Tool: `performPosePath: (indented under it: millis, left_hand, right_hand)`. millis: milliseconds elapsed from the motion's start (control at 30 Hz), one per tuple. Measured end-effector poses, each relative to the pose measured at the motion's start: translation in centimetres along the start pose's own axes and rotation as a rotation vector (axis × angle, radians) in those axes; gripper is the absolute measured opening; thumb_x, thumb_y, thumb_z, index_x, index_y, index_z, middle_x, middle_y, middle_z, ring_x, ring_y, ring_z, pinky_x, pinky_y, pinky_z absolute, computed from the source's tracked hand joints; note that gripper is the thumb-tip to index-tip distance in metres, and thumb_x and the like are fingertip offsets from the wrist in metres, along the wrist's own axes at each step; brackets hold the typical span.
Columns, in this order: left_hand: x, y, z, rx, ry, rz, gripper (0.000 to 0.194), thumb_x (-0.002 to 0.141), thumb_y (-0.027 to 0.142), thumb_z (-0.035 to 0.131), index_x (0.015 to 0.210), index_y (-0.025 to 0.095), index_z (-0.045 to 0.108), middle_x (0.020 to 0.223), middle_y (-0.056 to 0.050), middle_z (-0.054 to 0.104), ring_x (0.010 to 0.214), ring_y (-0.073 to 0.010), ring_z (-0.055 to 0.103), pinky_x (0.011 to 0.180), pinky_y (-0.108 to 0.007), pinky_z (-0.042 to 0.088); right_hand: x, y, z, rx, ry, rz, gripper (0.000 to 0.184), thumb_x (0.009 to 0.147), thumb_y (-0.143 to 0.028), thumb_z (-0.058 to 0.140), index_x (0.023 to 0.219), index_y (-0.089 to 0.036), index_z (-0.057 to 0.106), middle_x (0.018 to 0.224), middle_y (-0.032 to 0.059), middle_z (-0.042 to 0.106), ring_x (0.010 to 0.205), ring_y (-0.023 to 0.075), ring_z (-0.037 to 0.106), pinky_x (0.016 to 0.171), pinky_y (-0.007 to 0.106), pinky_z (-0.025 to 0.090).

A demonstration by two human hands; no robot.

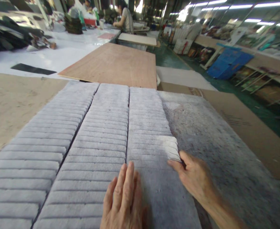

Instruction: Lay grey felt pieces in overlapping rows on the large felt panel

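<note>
Three long columns of thin, light grey flat pieces, like fabric or leather, lie overlapped like shingles: a left column (35,152), a middle column (99,140) and a right column (146,124). My left hand (123,197) rests flat, fingers stretched forward, over the gap between the middle and right columns. At the right column's outer edge, my right hand (194,175) pinches the corner of the overlapped grey pieces (151,156) between thumb and fingers. Several whiter edges (170,144) show just beyond its fingertips. Its curled fingers are partly hidden.
A plywood board (121,63) lies beyond the columns. To the right are a dusty grey board (202,127) and cardboard (247,127). A white table (66,47) with a black strip (33,68) stands at far left. A blue bin (228,62) and a seated person (127,19) are farther off.
</note>
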State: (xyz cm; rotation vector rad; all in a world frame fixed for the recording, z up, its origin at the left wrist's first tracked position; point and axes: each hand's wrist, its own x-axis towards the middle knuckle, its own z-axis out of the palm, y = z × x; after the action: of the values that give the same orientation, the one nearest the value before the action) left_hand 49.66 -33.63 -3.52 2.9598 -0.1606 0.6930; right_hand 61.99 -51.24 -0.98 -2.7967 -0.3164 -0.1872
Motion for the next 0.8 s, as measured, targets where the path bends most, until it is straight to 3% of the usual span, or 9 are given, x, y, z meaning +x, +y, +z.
performPosePath:
  millis: [67, 133, 367, 533, 667, 800]
  left_hand:
    - [0.1, 0.0, 0.4, 0.025, 0.024, 0.187, 0.044, 0.080, 0.032, 0.046, 0.120, 0.012, 0.048, 0.126, -0.011, 0.050, 0.118, -0.0228, 0.042, 0.094, -0.035, 0.030]
    - [-0.1, 0.2, 0.9, 0.041, 0.036, 0.257, 0.045, 0.081, 0.033, 0.043, 0.119, 0.011, 0.049, 0.123, -0.011, 0.053, 0.116, -0.0222, 0.044, 0.095, -0.034, 0.030]
    - [-0.6, 1.1, 1.7, 0.063, 0.062, 0.192, 0.046, 0.079, 0.032, 0.042, 0.118, 0.009, 0.050, 0.121, -0.012, 0.054, 0.114, -0.0244, 0.047, 0.095, -0.036, 0.032]
    - [-0.6, 1.0, 2.0, 0.087, 0.084, 0.211, 0.047, 0.078, 0.034, 0.043, 0.118, 0.011, 0.050, 0.121, -0.011, 0.054, 0.113, -0.0233, 0.048, 0.092, -0.033, 0.035]
    - [-0.8, 1.3, 2.0, 0.061, 0.064, 0.153, 0.044, 0.079, 0.030, 0.042, 0.119, 0.012, 0.049, 0.123, -0.009, 0.053, 0.115, -0.0226, 0.046, 0.093, -0.033, 0.035]
    - [-0.8, 1.2, 2.0, 0.067, 0.080, 0.187, 0.045, 0.080, 0.034, 0.041, 0.118, 0.013, 0.050, 0.121, -0.009, 0.054, 0.114, -0.0220, 0.047, 0.093, -0.033, 0.034]
  right_hand:
    - [-0.2, -0.1, 0.0, 0.013, -0.032, 0.041, 0.031, 0.070, -0.042, 0.043, 0.051, -0.021, 0.032, 0.043, -0.0028, 0.041, 0.042, 0.0108, 0.036, 0.045, 0.022, 0.026]
    - [-0.4, -0.4, -0.2, 0.029, -0.062, 0.106, 0.028, 0.071, -0.042, 0.044, 0.054, -0.021, 0.038, 0.046, -0.0027, 0.045, 0.044, 0.0109, 0.039, 0.046, 0.022, 0.027]
    - [-1.3, -0.6, -0.9, 0.182, -0.070, 0.255, 0.040, 0.075, -0.056, 0.040, 0.065, -0.021, 0.056, 0.053, -0.0007, 0.056, 0.049, 0.0138, 0.051, 0.046, 0.022, 0.033]
    - [-2.2, 0.4, -0.2, 0.190, 0.064, 0.278, 0.035, 0.075, -0.050, 0.045, 0.086, -0.020, 0.061, 0.072, 0.0031, 0.065, 0.064, 0.0182, 0.060, 0.058, 0.028, 0.044]
    - [-2.9, 0.6, 0.1, 0.043, 0.182, 0.141, 0.032, 0.081, -0.043, 0.042, 0.092, -0.018, 0.059, 0.081, 0.0061, 0.066, 0.076, 0.0214, 0.060, 0.067, 0.033, 0.047]
    - [-2.7, -0.2, -0.2, -0.107, 0.280, -0.148, 0.044, 0.088, -0.039, 0.035, 0.118, -0.011, 0.049, 0.115, 0.0132, 0.056, 0.108, 0.0244, 0.049, 0.089, 0.037, 0.042]
